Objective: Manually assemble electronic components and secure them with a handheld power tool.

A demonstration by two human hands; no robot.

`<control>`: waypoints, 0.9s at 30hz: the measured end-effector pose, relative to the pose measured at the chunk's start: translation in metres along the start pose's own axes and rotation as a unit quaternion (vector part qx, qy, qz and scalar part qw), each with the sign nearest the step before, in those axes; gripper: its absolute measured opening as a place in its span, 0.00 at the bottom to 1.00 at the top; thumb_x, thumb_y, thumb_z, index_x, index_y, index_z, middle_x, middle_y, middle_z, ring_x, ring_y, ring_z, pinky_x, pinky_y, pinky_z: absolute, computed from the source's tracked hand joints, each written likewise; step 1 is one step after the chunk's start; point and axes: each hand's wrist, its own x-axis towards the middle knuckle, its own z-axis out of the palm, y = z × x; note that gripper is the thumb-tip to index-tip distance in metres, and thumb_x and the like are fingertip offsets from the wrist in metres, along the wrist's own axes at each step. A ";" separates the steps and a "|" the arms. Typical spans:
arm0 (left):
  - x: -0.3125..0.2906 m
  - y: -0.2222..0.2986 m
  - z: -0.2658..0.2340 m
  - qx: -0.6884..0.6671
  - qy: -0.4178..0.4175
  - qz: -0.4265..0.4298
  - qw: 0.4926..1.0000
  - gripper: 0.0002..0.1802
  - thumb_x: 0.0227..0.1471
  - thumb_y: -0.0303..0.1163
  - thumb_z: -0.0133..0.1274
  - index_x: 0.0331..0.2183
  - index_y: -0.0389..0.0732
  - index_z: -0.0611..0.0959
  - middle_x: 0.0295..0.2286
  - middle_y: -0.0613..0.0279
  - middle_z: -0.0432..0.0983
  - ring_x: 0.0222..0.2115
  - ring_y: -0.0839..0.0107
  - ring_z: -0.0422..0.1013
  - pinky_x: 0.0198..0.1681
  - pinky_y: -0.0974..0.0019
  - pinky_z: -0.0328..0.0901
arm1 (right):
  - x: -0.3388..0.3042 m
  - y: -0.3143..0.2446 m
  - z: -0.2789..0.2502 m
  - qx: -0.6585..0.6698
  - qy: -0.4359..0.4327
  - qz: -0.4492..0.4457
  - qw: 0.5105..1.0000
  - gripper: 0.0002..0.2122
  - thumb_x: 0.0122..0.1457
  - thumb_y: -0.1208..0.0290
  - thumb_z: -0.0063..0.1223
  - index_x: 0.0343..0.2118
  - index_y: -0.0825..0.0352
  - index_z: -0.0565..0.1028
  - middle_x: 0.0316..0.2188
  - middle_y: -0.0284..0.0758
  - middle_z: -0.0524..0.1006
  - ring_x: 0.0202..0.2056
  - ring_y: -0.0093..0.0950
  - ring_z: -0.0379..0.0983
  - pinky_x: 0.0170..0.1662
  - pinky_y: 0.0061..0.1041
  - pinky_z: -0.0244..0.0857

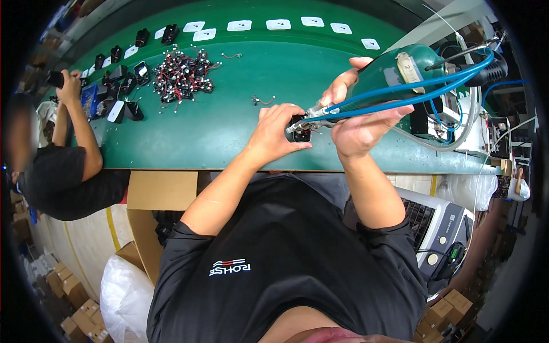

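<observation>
My left-hand fingers point(284, 121) are pinched tight around a small black part point(301, 135), thumb underneath, holding it just above the near edge of the green bench point(229, 131); my left hand point(274, 134) sits right against the tip of the tool; my right hand point(357, 123) is wrapped closed around a green powered screwdriver point(400, 77), thumb up along its body, its metal nose point(311, 114) pressed down onto the black part; blue hoses point(412, 94) run from the nose back along the tool and off to the right; a loose bit of red-and-black wire point(263, 101) lies on the bench just beyond my left hand; farther out, a heap of black parts with red wires point(182, 74) sits well to the left; white pads point(239, 25) line the far edge in a row; more black pieces point(123, 86) are laid out beside the heap; at the far left another person's hand point(70, 86) works over a blue tray point(90, 100); below the bench, a cardboard box point(160, 191) stands open beside my left arm.
</observation>
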 end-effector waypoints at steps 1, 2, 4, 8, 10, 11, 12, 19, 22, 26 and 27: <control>0.000 0.000 0.001 0.000 0.002 0.003 1.000 0.42 0.30 0.44 0.79 0.48 0.45 0.77 0.45 0.65 0.77 0.45 0.61 0.73 0.48 0.57 0.58 | 0.000 -0.001 0.001 0.001 0.000 0.000 1.000 0.53 0.51 0.14 0.23 0.52 0.70 0.67 0.21 0.36 0.72 0.21 0.28 0.72 0.26 0.24 0.71; -0.001 0.000 0.001 0.000 0.004 0.005 1.000 0.42 0.30 0.44 0.79 0.48 0.45 0.77 0.45 0.65 0.78 0.45 0.62 0.73 0.48 0.57 0.59 | -0.001 -0.004 0.002 -0.003 0.003 0.001 1.000 0.53 0.51 0.14 0.24 0.53 0.70 0.67 0.21 0.36 0.72 0.21 0.28 0.72 0.26 0.24 0.71; -0.001 0.000 0.001 0.000 0.004 0.004 1.000 0.42 0.30 0.44 0.79 0.48 0.45 0.77 0.45 0.65 0.78 0.45 0.62 0.73 0.48 0.57 0.59 | -0.001 -0.003 0.000 -0.007 0.007 0.002 1.000 0.53 0.51 0.14 0.24 0.53 0.70 0.67 0.21 0.35 0.72 0.21 0.28 0.73 0.26 0.24 0.71; -0.002 -0.001 0.002 -0.003 0.004 0.000 1.000 0.42 0.29 0.44 0.79 0.48 0.45 0.77 0.44 0.65 0.78 0.44 0.62 0.73 0.48 0.57 0.59 | -0.002 -0.001 -0.001 0.027 -0.028 -0.008 0.999 0.51 0.53 0.18 0.32 0.59 0.68 0.62 0.36 0.40 0.71 0.25 0.27 0.73 0.25 0.25 0.73; -0.002 -0.001 0.001 -0.003 -0.005 -0.004 1.000 0.43 0.29 0.44 0.79 0.48 0.45 0.77 0.44 0.65 0.78 0.44 0.61 0.73 0.48 0.57 0.59 | -0.003 -0.001 0.001 0.000 -0.005 0.011 1.000 0.53 0.50 0.14 0.25 0.52 0.69 0.67 0.21 0.36 0.72 0.22 0.28 0.73 0.27 0.25 0.71; -0.002 -0.001 0.001 -0.002 -0.015 -0.009 1.000 0.43 0.29 0.44 0.79 0.48 0.45 0.77 0.44 0.64 0.78 0.44 0.61 0.73 0.49 0.57 0.59 | -0.003 0.000 0.001 0.000 0.000 0.009 1.000 0.53 0.50 0.14 0.25 0.51 0.69 0.67 0.21 0.36 0.72 0.22 0.28 0.73 0.27 0.25 0.71; -0.003 -0.001 0.001 -0.001 -0.015 -0.010 1.000 0.43 0.29 0.44 0.79 0.48 0.45 0.77 0.44 0.64 0.78 0.44 0.61 0.73 0.49 0.57 0.59 | -0.004 0.002 0.001 0.001 0.004 0.007 1.000 0.52 0.50 0.14 0.25 0.51 0.69 0.67 0.21 0.36 0.72 0.22 0.28 0.73 0.27 0.25 0.71; -0.002 -0.004 -0.001 -0.020 -0.008 -0.014 1.000 0.46 0.30 0.45 0.79 0.52 0.44 0.77 0.46 0.62 0.78 0.46 0.58 0.73 0.51 0.56 0.59 | -0.005 0.007 0.004 -0.024 -0.047 -0.006 0.999 0.49 0.52 0.15 0.29 0.49 0.67 0.68 0.21 0.36 0.71 0.22 0.27 0.71 0.27 0.24 0.71; -0.002 -0.001 -0.003 -0.005 -0.037 -0.033 0.999 0.48 0.35 0.46 0.77 0.58 0.45 0.74 0.50 0.59 0.75 0.51 0.57 0.70 0.55 0.52 0.59 | 0.024 -0.018 0.006 -0.020 -0.031 0.024 0.999 0.47 0.55 0.18 0.30 0.54 0.65 0.67 0.23 0.32 0.71 0.22 0.26 0.70 0.26 0.25 0.68; 0.016 0.005 -0.023 -0.029 -0.005 -0.025 0.999 0.50 0.36 0.41 0.77 0.60 0.42 0.73 0.51 0.56 0.73 0.52 0.54 0.69 0.60 0.53 0.59 | 0.069 -0.106 -0.025 0.138 -0.242 -0.099 0.955 0.48 0.62 0.27 0.40 0.64 0.74 0.56 0.32 0.38 0.74 0.29 0.32 0.76 0.33 0.31 0.76; 0.026 -0.002 -0.042 0.040 0.032 -0.004 0.999 0.49 0.36 0.39 0.76 0.60 0.42 0.73 0.51 0.55 0.73 0.53 0.53 0.69 0.60 0.53 0.59 | 0.069 -0.123 -0.025 0.126 -0.237 -0.103 0.958 0.48 0.61 0.27 0.42 0.65 0.74 0.56 0.32 0.37 0.74 0.29 0.31 0.75 0.36 0.31 0.76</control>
